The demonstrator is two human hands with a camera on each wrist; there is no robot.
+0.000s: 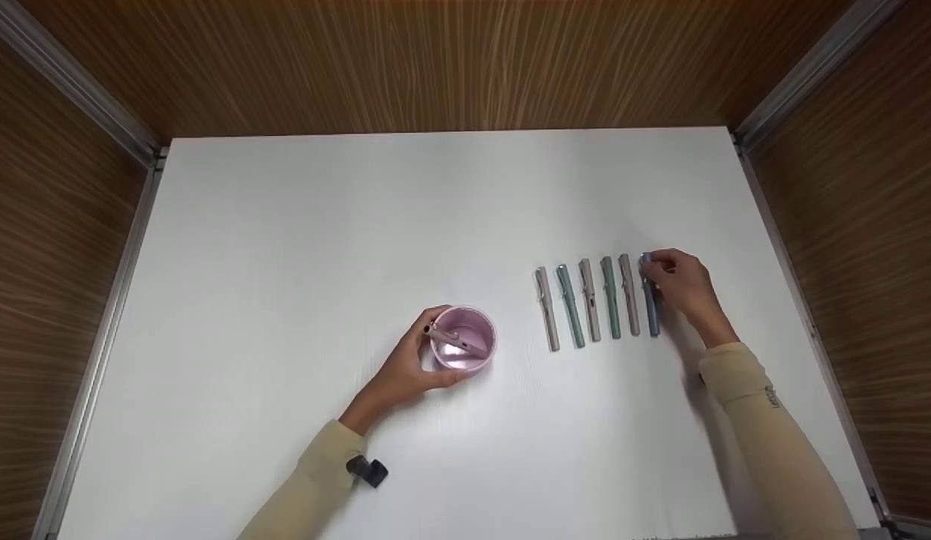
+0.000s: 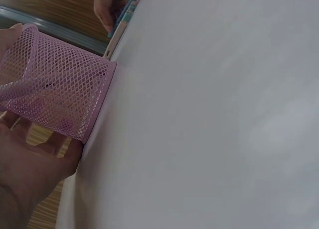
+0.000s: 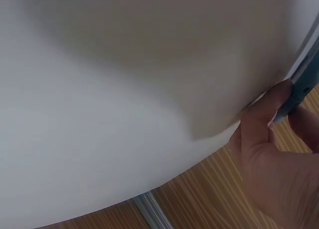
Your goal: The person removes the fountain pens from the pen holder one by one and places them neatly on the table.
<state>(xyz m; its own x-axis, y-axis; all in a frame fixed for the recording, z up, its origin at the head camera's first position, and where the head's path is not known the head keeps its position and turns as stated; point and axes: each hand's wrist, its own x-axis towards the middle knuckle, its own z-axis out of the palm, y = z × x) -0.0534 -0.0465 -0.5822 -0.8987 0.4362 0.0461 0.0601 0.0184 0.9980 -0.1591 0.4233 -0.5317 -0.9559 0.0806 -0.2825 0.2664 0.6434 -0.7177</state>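
Note:
My left hand (image 1: 402, 372) is wrapped around a pink mesh pen holder (image 2: 70, 82) standing upright on the table, thumb on its near side. One pinkish pen (image 1: 451, 340) leans inside it, its end poking past the rim. Over on the right, my right hand (image 1: 686, 286) pinches the upper end of a blue pen (image 1: 652, 311) between thumb and fingers. That pen is the rightmost of a row; it looks flat on or very close to the tabletop. In the right wrist view, fingers (image 3: 264, 109) hide part of the blue pen (image 3: 306, 82).
Left of the blue pen lie several more capped pens, roughly parallel: beige ones (image 1: 548, 309) alternate with green ones (image 1: 571, 306). The white table (image 1: 307, 240) is bounded by wood-grain panels (image 1: 450, 67) with metal edge rails (image 1: 82, 82) at the back and sides.

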